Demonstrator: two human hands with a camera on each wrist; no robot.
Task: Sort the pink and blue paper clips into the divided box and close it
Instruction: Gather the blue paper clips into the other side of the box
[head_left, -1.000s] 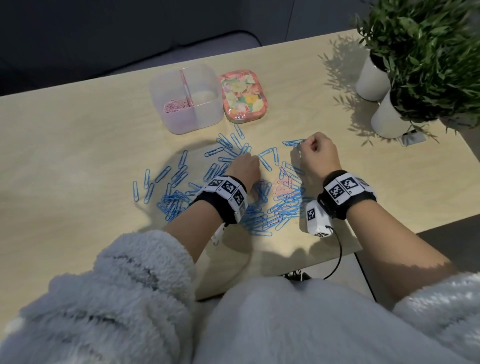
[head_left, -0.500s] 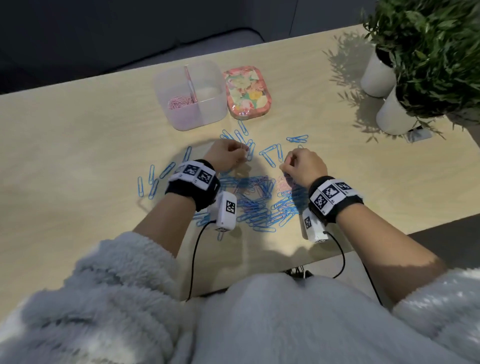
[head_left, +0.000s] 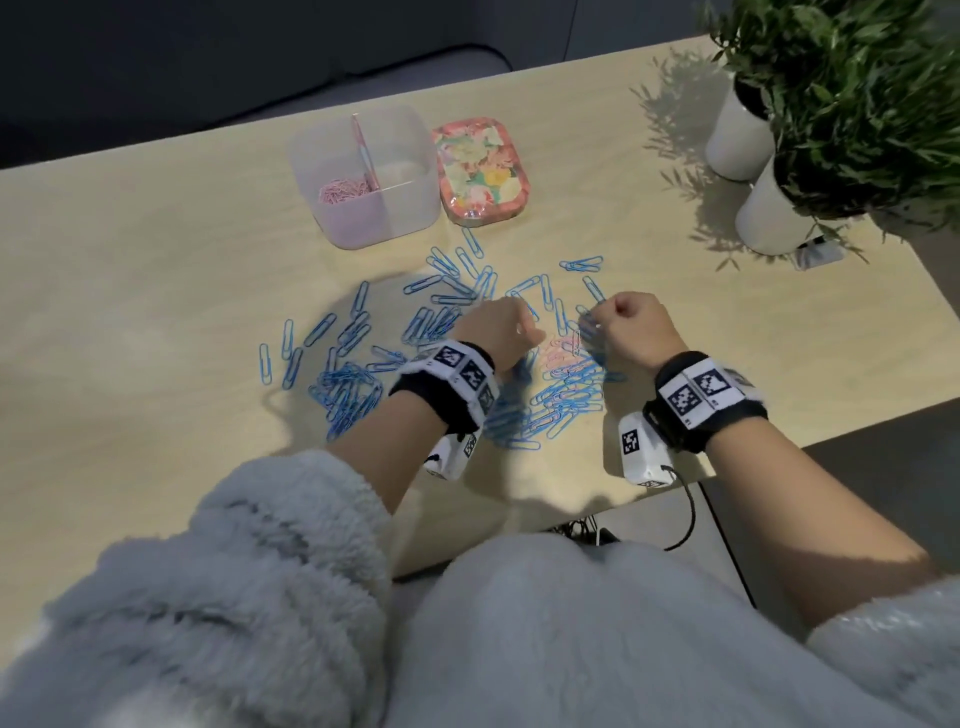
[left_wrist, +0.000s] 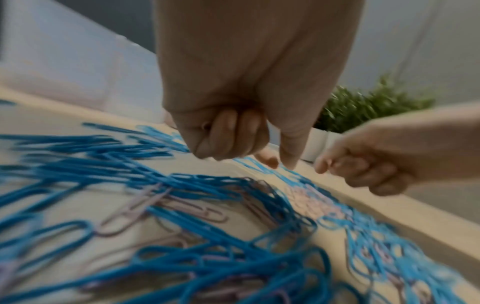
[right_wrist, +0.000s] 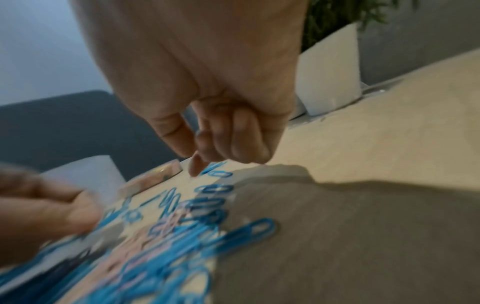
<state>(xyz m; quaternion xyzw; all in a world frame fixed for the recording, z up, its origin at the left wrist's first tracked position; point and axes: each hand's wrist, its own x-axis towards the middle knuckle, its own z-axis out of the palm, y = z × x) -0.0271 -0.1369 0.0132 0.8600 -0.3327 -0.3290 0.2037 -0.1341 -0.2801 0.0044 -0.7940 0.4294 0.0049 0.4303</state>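
Observation:
The clear divided box (head_left: 410, 208) stands open at the back, with pink paper clips (head_left: 340, 189) in its left compartment. Its floral lid (head_left: 480, 169) lies to its right. Blue paper clips (head_left: 348, 395) are strewn over the table, and a small patch of pink clips (head_left: 563, 358) lies between my hands. My left hand (head_left: 498, 327) hovers just left of that patch, its fingers (left_wrist: 228, 133) curled with nothing seen in them, forefinger and thumb pointing down. My right hand (head_left: 628, 322) is curled just right of the patch, and a sliver of a blue clip (right_wrist: 198, 131) shows between thumb and fingers.
Two white pots with green plants (head_left: 769, 208) stand at the back right of the wooden table (head_left: 130, 291). A small grey object (head_left: 818, 254) lies by the nearer pot. The table's front edge runs just below my wrists.
My left hand went out to the left and came back toward the pink patch in the middle. My right hand has stayed near the same spot.

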